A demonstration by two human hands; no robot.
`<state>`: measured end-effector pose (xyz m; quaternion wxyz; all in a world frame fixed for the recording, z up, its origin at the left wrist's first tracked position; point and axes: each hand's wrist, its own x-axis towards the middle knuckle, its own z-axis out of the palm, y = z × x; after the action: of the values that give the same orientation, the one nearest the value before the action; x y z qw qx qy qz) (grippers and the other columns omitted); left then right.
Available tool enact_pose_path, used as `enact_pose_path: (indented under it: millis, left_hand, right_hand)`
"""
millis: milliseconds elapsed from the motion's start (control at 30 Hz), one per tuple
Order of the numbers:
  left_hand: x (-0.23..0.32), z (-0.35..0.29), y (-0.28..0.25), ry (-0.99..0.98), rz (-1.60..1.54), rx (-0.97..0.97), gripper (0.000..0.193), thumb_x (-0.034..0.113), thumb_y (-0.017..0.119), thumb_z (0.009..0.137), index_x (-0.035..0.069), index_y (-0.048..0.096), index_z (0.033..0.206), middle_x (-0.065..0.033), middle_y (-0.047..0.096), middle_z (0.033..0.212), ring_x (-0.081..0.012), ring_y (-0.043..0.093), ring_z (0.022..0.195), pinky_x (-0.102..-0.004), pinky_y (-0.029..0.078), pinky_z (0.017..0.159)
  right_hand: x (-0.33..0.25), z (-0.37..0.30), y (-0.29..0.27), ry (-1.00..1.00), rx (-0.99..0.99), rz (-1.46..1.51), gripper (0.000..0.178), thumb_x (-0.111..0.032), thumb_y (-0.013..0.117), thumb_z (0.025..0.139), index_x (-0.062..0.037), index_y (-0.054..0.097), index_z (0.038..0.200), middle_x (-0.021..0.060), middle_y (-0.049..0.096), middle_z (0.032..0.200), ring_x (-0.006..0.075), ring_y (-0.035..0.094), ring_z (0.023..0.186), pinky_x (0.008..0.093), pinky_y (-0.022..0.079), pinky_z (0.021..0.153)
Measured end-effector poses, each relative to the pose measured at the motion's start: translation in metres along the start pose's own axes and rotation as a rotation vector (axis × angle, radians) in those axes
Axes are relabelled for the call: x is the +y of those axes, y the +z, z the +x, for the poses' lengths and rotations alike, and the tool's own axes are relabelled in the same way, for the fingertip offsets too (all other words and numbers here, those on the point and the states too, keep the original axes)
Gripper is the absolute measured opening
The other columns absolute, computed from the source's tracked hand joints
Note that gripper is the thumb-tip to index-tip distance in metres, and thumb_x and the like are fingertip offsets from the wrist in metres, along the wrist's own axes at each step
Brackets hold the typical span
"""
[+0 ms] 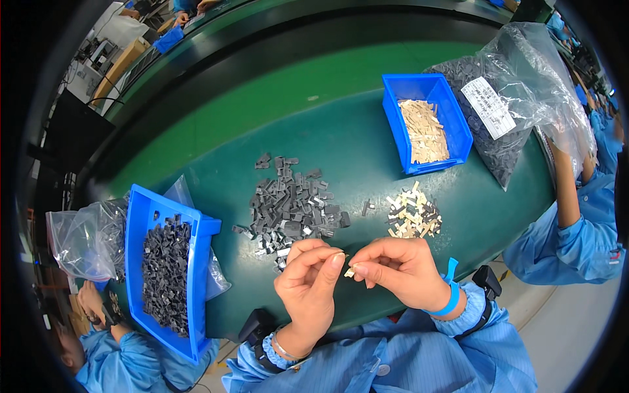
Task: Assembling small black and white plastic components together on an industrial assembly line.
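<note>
My left hand and my right hand meet fingertip to fingertip above the near edge of the green table. A small cream-coloured piece is pinched between my right thumb and fingers. The left thumb and forefinger are pressed together; a tiny dark bit shows at their tips, too small to name. Just beyond the left hand lies a loose pile of small dark grey plastic parts. Past the right hand is a smaller pile of cream and black pieces.
A blue bin of black parts stands at left, beside a clear plastic bag. At far right, another blue bin holds flat tan pieces, next to a large labelled bag of dark parts. People in blue work on both sides.
</note>
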<state>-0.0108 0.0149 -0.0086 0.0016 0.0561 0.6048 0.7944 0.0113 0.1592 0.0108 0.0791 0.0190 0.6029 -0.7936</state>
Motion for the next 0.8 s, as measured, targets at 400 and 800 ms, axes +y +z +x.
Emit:
enact_pose_path:
  millis: [400,800]
  left_hand:
    - [0.0009,-0.0021,0.0006,-0.034,-0.028,-0.074,0.011,-0.002,0.063,0.077,-0.004,0.063,0.088,-0.0075,0.052,0.091,-0.0108,0.051,0.076,-0.0205,0.042,0.065]
    - [0.0008,-0.0034,-0.0016,0.010,0.068,-0.097,0.011,0.002,0.064,0.077,-0.003,0.065,0.087,-0.0068,0.051,0.089,-0.0102,0.048,0.076,-0.0199,0.040,0.062]
  right_hand:
    - [0.0021,0.0017,0.0015,-0.036,0.048,-0.023,0.013,-0.009,0.061,0.081,0.0029,0.062,0.087,0.0066,0.062,0.071,0.0084,0.056,0.059,0.0208,0.046,0.052]
    - [0.0000,0.0001,0.0018,-0.009,0.052,0.008,0.014,-0.008,0.060,0.082,0.0043,0.061,0.089,0.0061,0.062,0.071,0.0077,0.056,0.060,0.0213,0.046,0.053]
